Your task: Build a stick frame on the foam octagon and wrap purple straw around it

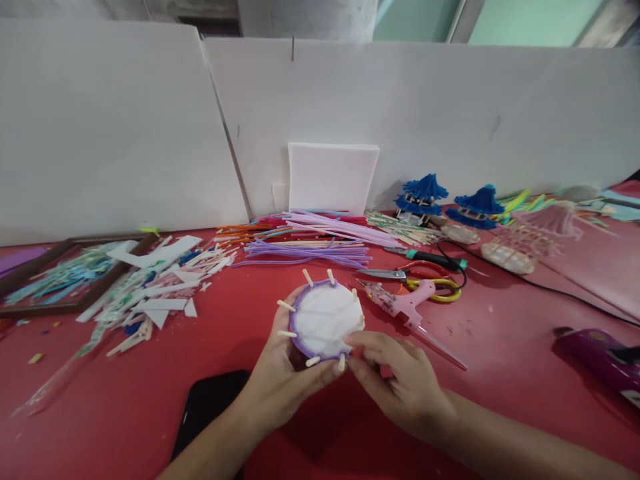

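My left hand (280, 380) is closed around a round white disc (325, 319) from the left and below, with the thumb along its near edge. Several short pale wooden sticks (287, 306) stick out around the rim. A fuzzy purple pipe cleaner (296, 333) runs along the left and near edge, between the sticks. At the lower right of the rim, my right hand (400, 380) pinches the pipe cleaner between thumb and index finger; the fingertips partly hide the grip. The disc's underside is out of sight.
Purple pipe cleaners (305, 253) lie behind the hands. Scissors (433, 283) and a pink glue gun (413, 303) lie to the right, with blue-roofed models (423, 197) farther back. Paper scraps (165, 293) are at left, a black phone (207, 407) near my left forearm.
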{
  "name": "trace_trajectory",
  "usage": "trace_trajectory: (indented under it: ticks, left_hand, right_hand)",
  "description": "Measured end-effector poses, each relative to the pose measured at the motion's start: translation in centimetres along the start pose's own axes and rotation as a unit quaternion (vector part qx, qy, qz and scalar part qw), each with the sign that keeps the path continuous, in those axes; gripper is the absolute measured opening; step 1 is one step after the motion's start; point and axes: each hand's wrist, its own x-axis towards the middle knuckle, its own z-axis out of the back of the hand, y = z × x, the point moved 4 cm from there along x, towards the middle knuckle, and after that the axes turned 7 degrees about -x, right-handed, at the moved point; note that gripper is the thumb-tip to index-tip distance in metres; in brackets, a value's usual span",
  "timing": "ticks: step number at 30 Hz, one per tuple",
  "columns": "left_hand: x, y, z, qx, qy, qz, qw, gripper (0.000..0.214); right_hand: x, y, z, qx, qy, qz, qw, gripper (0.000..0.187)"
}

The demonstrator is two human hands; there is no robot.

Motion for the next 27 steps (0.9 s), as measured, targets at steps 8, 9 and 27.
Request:
trace_trajectory:
  ticks: [8,9,27]
  left_hand:
    - [0.09,0.10,0.12,0.038,0.001,-0.006,0.999,0.088]
    - [0.10,0.15,0.18,0.048,-0.003,-0.008,0.999,0.088]
    - [0.23,0.61,0.61,0.086,-0.011,-0.038,0.996,0.076]
  right_hand:
    - [-0.01,0.28,0.18,0.011,0.015,0.019,1.000,0.013]
    - [-0.02,0.27,0.14,0.009,0.024,0.019,0.999,0.013]
    - [0.08,-0.66,-0.09,0.099,0.029,-0.091,0.990,0.010]
